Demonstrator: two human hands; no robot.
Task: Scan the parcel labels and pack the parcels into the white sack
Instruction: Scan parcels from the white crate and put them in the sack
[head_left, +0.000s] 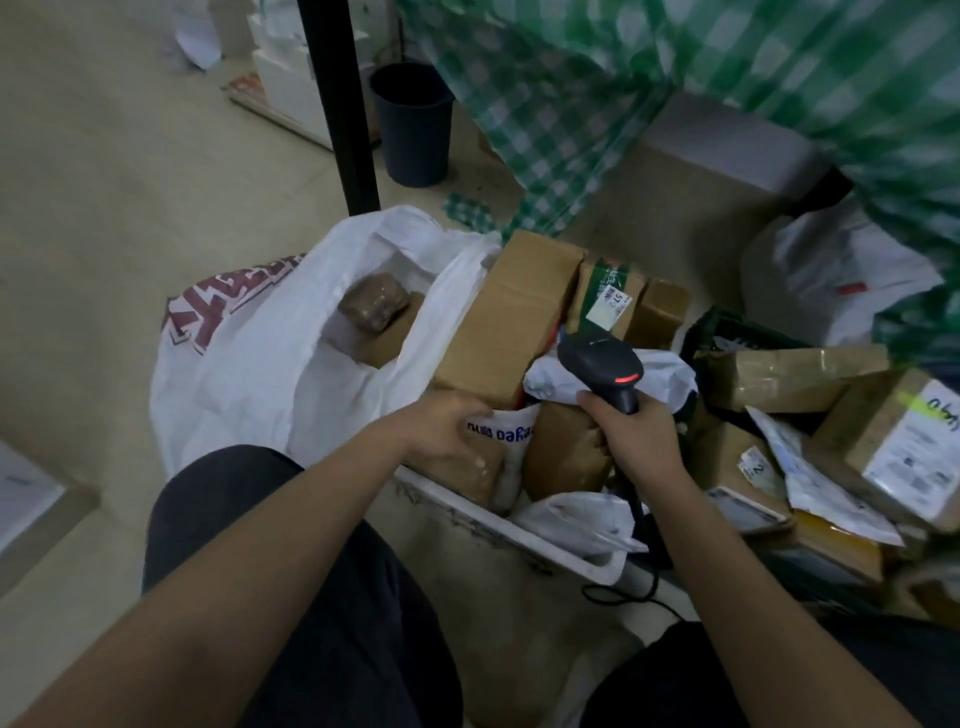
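Note:
The white sack (249, 364) with red lettering stands open on the floor at centre left, and brown parcels (374, 306) lie inside it. My left hand (441, 431) rests on a brown taped parcel (467, 470) at the near edge of the parcel pile, fingers curled over its top. My right hand (639, 441) grips the handle of a black barcode scanner (602, 364) whose red light glows, its head held over a white poly mailer (660, 379). A tall cardboard box (509, 317) leans against the sack's rim.
A white tray (519, 530) holds a heap of boxes, mailers and labelled parcels (904, 457) spreading right. A dark bin (413, 124) and a black post (343, 104) stand behind the sack. A green checked cloth (623, 93) hangs at top right. My dark-clothed knees fill the bottom.

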